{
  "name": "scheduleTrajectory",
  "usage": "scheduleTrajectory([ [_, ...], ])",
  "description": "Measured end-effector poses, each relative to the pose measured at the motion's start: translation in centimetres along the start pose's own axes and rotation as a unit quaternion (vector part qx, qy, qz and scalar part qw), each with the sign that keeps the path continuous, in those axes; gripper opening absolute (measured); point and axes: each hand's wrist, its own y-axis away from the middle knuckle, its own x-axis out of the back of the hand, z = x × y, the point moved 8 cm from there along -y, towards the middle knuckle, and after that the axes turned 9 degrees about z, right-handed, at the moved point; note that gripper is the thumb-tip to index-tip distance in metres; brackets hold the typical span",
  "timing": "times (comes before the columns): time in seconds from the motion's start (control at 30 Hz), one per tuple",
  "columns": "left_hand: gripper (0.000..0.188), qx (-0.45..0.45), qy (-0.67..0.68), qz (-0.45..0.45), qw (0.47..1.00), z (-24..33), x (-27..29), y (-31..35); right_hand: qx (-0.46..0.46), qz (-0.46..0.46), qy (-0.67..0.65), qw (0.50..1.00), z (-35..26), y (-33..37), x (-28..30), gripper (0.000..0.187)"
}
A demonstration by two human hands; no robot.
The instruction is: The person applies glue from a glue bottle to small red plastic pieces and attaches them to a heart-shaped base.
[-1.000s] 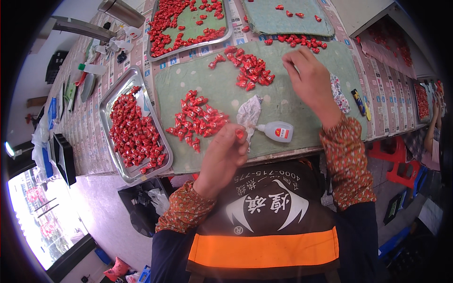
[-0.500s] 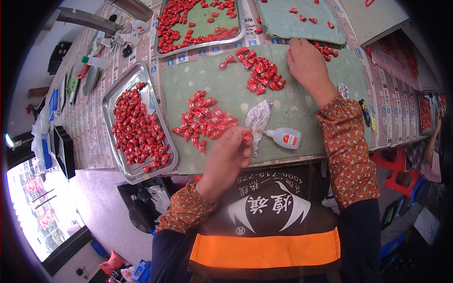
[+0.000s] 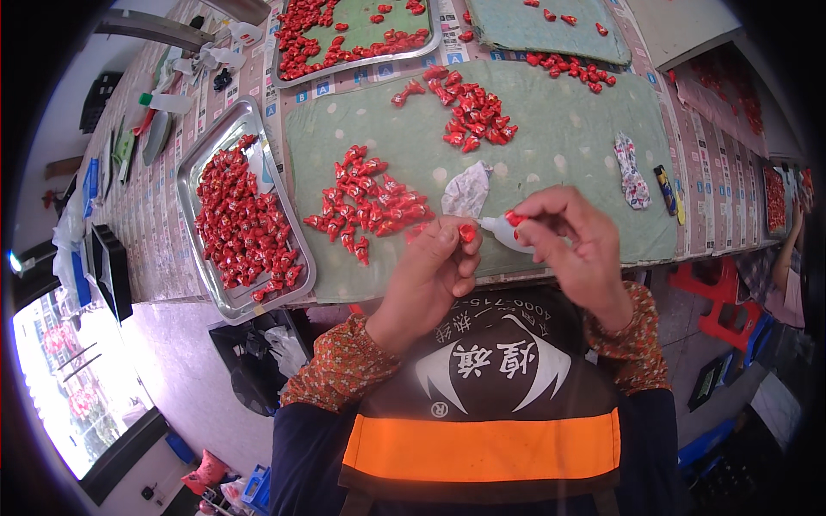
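- We pinch a red piece (image 3: 467, 233) between the closed fingers of our left hand (image 3: 426, 279).
- Our right hand (image 3: 585, 249) grips a second red piece (image 3: 514, 218) in its fingers, just right of the left fingers.
- Beyond the right fingers, partly hidden, we see a white bottle (image 3: 505, 234); a crumpled cloth (image 3: 467, 189) lies beyond that.
- Left of our left fingers, a red heap (image 3: 370, 202) rests on the green mat (image 3: 585, 138); farther left lies a metal tray (image 3: 237, 303).
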Motion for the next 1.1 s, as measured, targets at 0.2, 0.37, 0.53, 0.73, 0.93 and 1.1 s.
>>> scheduleTrajectory([
  [0.2,0.023,-0.007,-0.021,0.009,1.000,-0.9,-0.4,0.3,0.210,0.041,0.078,0.974,-2.3,2.7,-2.1,0.023],
  [0.37,0.021,-0.026,-0.031,0.015,0.999,-1.3,-0.1,0.7,0.234,0.045,0.084,0.967,-2.6,3.6,-2.9,0.024],
  [0.53,0.019,-0.086,-0.066,0.044,0.993,-1.2,0.6,1.0,0.255,0.067,0.114,0.958,-2.3,4.2,-3.1,0.021],
  [0.73,0.017,-0.160,-0.141,0.061,0.975,-0.9,0.7,1.7,0.214,0.044,0.111,0.970,-1.2,4.8,-3.5,0.019],
  [0.93,0.015,-0.182,-0.184,0.078,0.963,-1.2,1.1,2.1,0.236,0.069,0.099,0.964,-0.8,5.0,-3.8,0.016],
  [1.1,0.014,-0.192,-0.206,0.070,0.957,-1.0,0.9,2.0,0.211,0.048,0.084,0.973,0.0,5.1,-3.6,0.016],
])
